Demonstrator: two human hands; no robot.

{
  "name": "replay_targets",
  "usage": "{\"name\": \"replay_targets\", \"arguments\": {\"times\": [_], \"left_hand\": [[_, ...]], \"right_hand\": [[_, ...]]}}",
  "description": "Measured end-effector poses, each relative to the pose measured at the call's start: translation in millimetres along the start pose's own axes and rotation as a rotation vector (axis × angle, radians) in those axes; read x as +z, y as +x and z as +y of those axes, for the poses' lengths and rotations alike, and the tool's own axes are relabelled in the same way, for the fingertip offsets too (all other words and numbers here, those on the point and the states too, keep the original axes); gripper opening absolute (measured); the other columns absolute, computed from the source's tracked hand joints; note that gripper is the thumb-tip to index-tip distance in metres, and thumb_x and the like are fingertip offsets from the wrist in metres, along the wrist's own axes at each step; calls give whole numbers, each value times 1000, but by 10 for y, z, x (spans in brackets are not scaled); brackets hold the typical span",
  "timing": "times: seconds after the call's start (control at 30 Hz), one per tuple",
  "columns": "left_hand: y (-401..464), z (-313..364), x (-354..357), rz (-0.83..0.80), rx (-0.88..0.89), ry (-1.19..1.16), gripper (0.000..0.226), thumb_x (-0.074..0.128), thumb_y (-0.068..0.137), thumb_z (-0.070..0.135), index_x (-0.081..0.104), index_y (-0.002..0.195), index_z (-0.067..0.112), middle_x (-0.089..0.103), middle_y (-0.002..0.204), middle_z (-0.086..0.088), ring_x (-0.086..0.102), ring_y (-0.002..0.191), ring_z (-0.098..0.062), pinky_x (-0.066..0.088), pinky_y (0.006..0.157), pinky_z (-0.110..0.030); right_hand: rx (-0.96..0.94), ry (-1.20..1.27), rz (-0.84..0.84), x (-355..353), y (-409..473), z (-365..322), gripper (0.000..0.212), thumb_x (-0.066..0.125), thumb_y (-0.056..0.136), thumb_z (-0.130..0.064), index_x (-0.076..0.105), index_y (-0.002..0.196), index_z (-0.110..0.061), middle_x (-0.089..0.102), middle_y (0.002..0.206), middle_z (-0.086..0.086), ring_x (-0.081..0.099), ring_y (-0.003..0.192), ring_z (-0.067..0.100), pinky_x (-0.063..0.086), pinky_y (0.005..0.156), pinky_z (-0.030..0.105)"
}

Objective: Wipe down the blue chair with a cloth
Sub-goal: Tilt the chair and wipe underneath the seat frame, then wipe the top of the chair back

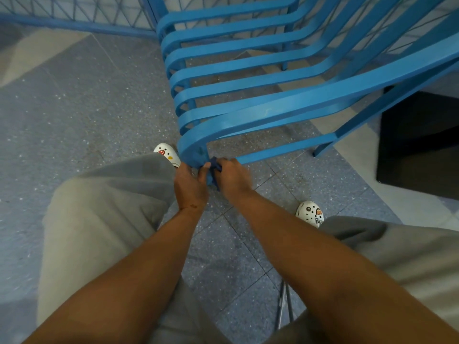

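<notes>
The blue chair (248,95) of curved slats fills the upper middle of the head view, its seat front edge nearest me. A dark blue cloth (211,173) is bunched against the chair's near front corner, low by the leg. My left hand (190,184) and my right hand (231,176) meet there, both with fingers curled round the cloth. Most of the cloth is hidden between the hands.
Grey speckled floor tiles (87,108) lie all around. A blue mesh railing (74,13) runs along the top left. A dark block (419,145) stands at the right. My grey trousers and white clogs (310,213) flank the hands.
</notes>
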State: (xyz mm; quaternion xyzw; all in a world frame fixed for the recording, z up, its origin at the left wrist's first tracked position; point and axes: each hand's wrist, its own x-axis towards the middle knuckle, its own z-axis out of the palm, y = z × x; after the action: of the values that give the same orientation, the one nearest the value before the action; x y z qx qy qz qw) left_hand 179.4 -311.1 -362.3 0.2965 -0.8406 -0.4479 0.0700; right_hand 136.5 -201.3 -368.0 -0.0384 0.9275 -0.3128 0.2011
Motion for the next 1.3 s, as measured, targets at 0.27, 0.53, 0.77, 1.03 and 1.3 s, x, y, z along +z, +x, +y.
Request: {"name": "replay_targets", "arguments": {"times": [0.27, 0.53, 0.77, 1.03, 1.3], "left_hand": [[-26, 23, -6, -14, -5, -53, 33, 71, 91, 38, 59, 114, 16, 65, 105, 2, 61, 99, -15, 47, 81, -28], [-115, 7, 106, 27, -137, -63, 54, 65, 91, 52, 55, 126, 13, 63, 118, -7, 60, 109, -24, 53, 93, -43], [-367, 2, 324, -48, -400, -83, 75, 53, 85, 70, 56, 132, 12, 63, 133, -9, 64, 112, -29, 52, 99, -48], [-898, 859, 623, -556, 125, 42, 16, 62, 98, 28, 65, 113, 22, 65, 111, 4, 62, 103, -10, 50, 92, -29], [-1005, 2328, 685, -528, 949, 1, 26, 65, 95, 22, 65, 120, 12, 66, 116, 0, 59, 111, -15, 47, 96, -28]], "right_hand": [[67, -72, 21, -218, 157, 322, 18, 57, 97, -21, 74, 96, -16, 68, 84, 8, 65, 72, 26, 43, 60, 29], [29, -107, -70, -444, 69, 632, 20, 58, 97, -22, 74, 102, -13, 72, 93, 12, 69, 83, 30, 56, 69, 39], [49, -95, -169, -1540, -245, 1216, 27, 59, 98, -38, 71, 116, -21, 71, 111, 1, 65, 99, 22, 52, 87, 36], [74, 122, 187, -2823, -879, 1257, 30, 72, 90, -39, 70, 112, -20, 71, 101, -2, 67, 88, 14, 54, 82, 38], [-3, 341, 518, -3337, -1129, 1321, 28, 71, 88, -28, 69, 115, -25, 65, 104, -11, 62, 94, 0, 50, 81, 21]]}}
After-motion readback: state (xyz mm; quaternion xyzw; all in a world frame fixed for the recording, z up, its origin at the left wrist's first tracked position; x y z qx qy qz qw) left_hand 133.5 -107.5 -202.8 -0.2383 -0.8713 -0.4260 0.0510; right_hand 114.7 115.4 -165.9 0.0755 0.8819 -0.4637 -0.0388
